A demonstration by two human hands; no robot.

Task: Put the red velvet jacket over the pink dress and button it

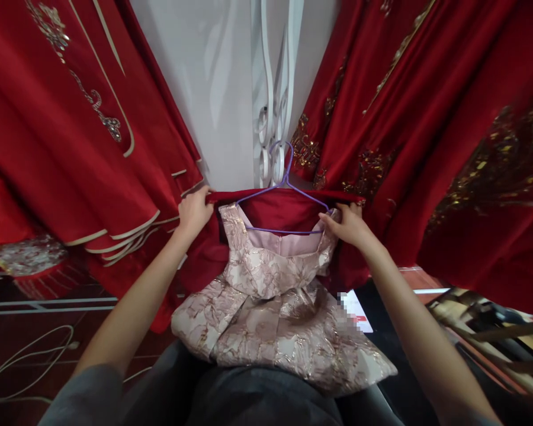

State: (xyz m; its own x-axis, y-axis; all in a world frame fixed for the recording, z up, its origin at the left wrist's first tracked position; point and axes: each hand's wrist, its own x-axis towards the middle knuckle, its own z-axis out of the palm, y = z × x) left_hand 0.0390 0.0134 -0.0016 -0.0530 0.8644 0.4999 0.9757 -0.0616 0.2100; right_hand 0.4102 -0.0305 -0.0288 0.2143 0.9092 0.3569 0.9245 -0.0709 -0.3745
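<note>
Clock positions are taken from the dress, 12 o'clock being straight ahead of the wearer.

Left grip point(195, 210): 10 o'clock. Closed on the upper left edge of the red cloth point(279, 210).

Right grip point(345, 223): 2 o'clock. Closed on the upper right edge of the cloth; the thumb lies at the right strap of the dress. The cloth spans between both grips, behind the dress.

Dress point(266, 319): pale pink brocade, at centre, bodice between the forearms, skirt spread over the lap. The purple hanger point(285, 177) sits inside the neckline, hook toward 12 o'clock.

Card point(359, 310): 3 o'clock, beside the skirt; white with a red patch. Its print is partly pixelated and cannot be read.

Obstructions: red gowns hang close on both flanks. The left gown point(71, 148), with pale piping and beading, fills 10 o'clock; the right gown point(448, 136), with gold sequins, fills 2 o'clock. White panel point(195, 59) and scrollwork point(269, 83): 12 o'clock, beyond the hanger. Rail point(48, 305): 9 o'clock. White cable point(15, 359): 8 o'clock, coiled on the floor point(93, 378).
</note>
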